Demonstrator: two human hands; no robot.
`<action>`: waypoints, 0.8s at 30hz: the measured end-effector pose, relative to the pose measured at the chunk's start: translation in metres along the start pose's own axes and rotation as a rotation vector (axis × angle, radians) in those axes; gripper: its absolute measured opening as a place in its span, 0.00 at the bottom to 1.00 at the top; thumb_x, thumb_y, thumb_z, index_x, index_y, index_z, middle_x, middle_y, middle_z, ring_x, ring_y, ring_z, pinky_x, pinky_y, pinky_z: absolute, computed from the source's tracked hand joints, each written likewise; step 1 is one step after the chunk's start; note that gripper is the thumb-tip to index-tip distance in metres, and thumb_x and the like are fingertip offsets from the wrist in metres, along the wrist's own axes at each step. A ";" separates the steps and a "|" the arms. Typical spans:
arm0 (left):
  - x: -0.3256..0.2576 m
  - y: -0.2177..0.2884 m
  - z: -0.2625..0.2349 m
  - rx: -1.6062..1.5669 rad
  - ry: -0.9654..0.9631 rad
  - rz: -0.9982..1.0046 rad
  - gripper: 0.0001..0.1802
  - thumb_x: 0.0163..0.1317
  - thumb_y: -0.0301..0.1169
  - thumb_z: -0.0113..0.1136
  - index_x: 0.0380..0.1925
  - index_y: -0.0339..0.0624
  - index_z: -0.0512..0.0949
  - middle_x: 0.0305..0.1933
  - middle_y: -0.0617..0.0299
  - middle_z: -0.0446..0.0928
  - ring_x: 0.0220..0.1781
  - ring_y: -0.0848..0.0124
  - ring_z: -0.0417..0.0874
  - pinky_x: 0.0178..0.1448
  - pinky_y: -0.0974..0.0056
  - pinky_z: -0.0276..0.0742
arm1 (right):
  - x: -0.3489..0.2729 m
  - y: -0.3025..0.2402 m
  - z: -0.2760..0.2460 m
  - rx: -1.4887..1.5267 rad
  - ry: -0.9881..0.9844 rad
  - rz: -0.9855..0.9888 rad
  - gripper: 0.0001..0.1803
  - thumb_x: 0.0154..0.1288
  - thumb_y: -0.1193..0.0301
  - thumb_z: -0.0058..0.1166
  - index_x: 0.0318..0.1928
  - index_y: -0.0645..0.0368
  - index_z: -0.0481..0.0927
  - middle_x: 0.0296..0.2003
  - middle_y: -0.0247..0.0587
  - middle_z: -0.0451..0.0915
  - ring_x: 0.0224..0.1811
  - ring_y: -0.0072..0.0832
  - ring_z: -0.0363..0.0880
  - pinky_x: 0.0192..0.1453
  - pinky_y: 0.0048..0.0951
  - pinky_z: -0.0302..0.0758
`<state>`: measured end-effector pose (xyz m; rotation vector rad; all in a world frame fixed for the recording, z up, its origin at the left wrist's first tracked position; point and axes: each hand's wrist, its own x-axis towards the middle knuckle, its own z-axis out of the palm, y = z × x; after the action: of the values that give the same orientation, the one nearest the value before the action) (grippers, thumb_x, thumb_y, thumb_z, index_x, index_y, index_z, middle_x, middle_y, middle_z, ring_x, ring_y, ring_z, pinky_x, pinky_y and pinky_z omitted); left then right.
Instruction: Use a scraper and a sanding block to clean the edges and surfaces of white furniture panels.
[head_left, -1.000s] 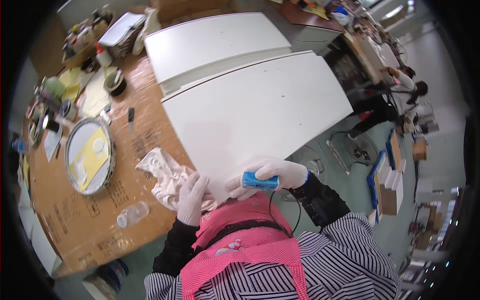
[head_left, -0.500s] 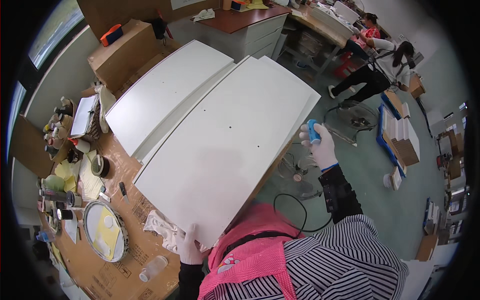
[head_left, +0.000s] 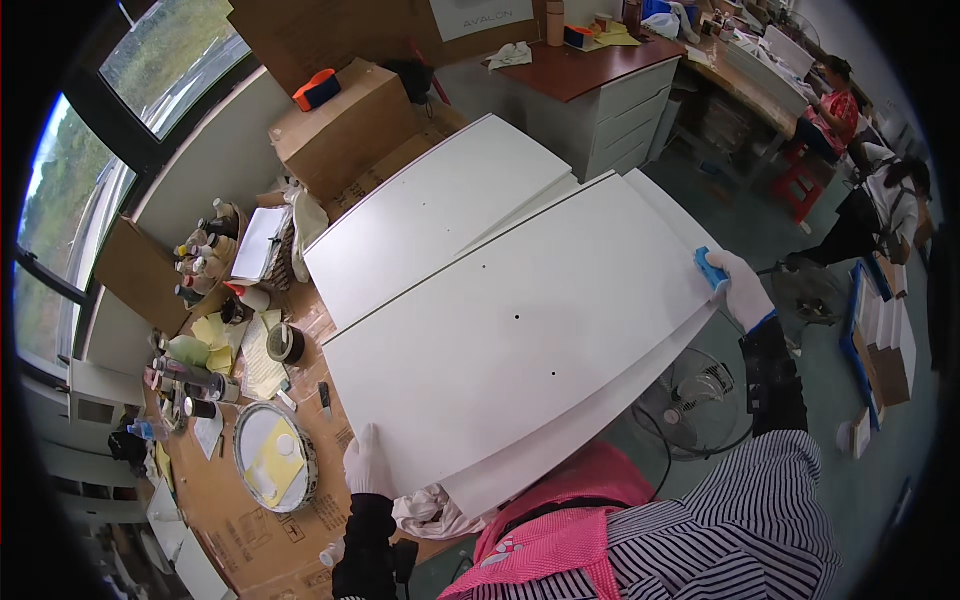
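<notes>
A large white panel (head_left: 500, 330) with a row of small dark holes lies tilted across the bench, its near edge offset from another white board (head_left: 590, 415) beneath it. My left hand (head_left: 368, 466), in a white glove, grips the panel's near-left corner. In my gloved right hand (head_left: 745, 290) is a small blue block-like object (head_left: 711, 268), held against the panel's right end; its exact kind is unclear. Beyond these, another white panel (head_left: 430, 205) rests on the bench. A crumpled white cloth (head_left: 435, 512) lies under the near corner, beside my left forearm.
On the cardboard-covered bench (head_left: 225, 520) at left stand a round tray (head_left: 245, 455), a dark jar (head_left: 285, 343), a knife (head_left: 324, 396) and several bottles. A cardboard box (head_left: 345, 120) stands behind. Floor fans (head_left: 690, 400) are at right; two people work farther off.
The view has swung left. My right hand has come from beside the panel to its right end with the blue object. My left hand has moved onto the near-left corner; the upper panel has shifted over the lower board.
</notes>
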<state>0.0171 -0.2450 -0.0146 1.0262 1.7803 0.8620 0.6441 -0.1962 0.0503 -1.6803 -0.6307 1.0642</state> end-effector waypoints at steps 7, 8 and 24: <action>0.066 0.060 0.009 -0.444 0.116 0.049 0.20 0.75 0.44 0.56 0.39 0.35 0.81 0.36 0.62 0.83 0.34 0.76 0.83 0.38 0.70 0.79 | 0.051 -0.055 0.062 -0.266 -0.018 -0.161 0.18 0.67 0.56 0.55 0.43 0.57 0.86 0.34 0.29 0.79 0.37 0.18 0.73 0.39 0.21 0.67; 0.077 0.072 0.017 -0.445 0.114 0.045 0.20 0.75 0.44 0.56 0.39 0.35 0.81 0.36 0.62 0.83 0.34 0.76 0.83 0.38 0.70 0.79 | 0.068 -0.064 0.063 -0.269 -0.016 -0.159 0.18 0.67 0.56 0.55 0.43 0.57 0.86 0.34 0.29 0.79 0.37 0.18 0.73 0.39 0.21 0.67; 0.302 0.029 -0.032 0.132 0.438 -0.053 0.43 0.64 0.61 0.59 0.38 0.18 0.83 0.36 0.48 0.86 0.38 0.62 0.84 0.46 0.60 0.75 | 0.304 -0.113 0.270 -0.296 -0.385 -0.124 0.21 0.62 0.48 0.53 0.41 0.51 0.81 0.35 0.31 0.78 0.31 0.22 0.69 0.34 0.28 0.67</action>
<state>-0.0855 0.0345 -0.0822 0.9152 2.2459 1.0034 0.5612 0.2160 0.0209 -1.6682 -1.1741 1.2619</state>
